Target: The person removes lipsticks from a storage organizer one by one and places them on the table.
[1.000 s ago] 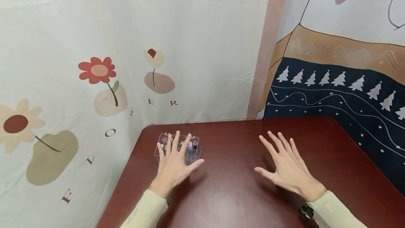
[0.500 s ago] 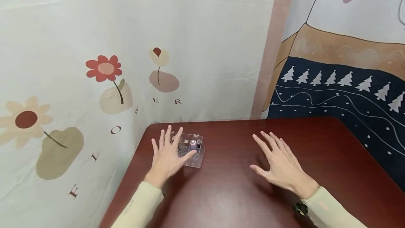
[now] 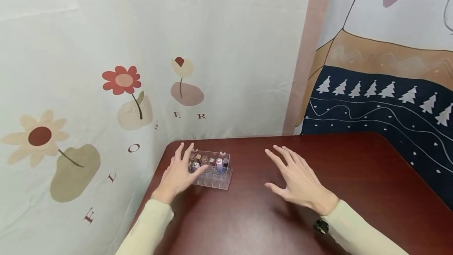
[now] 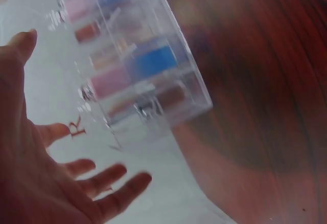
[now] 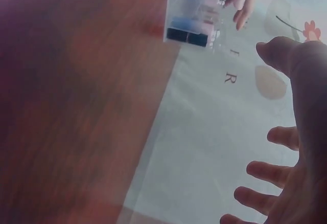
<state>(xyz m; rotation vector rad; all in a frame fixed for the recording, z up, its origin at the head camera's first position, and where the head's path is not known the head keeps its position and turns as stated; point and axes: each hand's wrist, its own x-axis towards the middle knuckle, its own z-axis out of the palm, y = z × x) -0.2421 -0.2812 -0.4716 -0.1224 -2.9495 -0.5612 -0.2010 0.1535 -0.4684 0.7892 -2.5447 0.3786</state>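
Note:
A clear plastic organizer box (image 3: 212, 183) with divided compartments stands at the far left of the table. Several small tubes and bottles are in it, among them pink-and-blue tubes (image 4: 156, 63). My left hand (image 3: 176, 176) is spread at the box's left side, thumb and fingers apart, overlapping its left end in the head view. Nothing is in its grasp. Over the middle right of the table hovers my right hand (image 3: 299, 178), its fingers extended and holding nothing. In the right wrist view the box (image 5: 176, 9) appears beyond the right thumb, with a dark tube (image 5: 186, 37) at its near end.
The dark red wooden table (image 3: 247, 215) has rounded far corners. Behind and to the left hangs a pale curtain (image 3: 240, 70) printed with flowers and letters. A navy cloth (image 3: 371, 113) with white trees hangs at the right.
My left hand has shifted left off the box, uncovering more of it. My right hand has moved left, closer to the box. The view has turned slightly.

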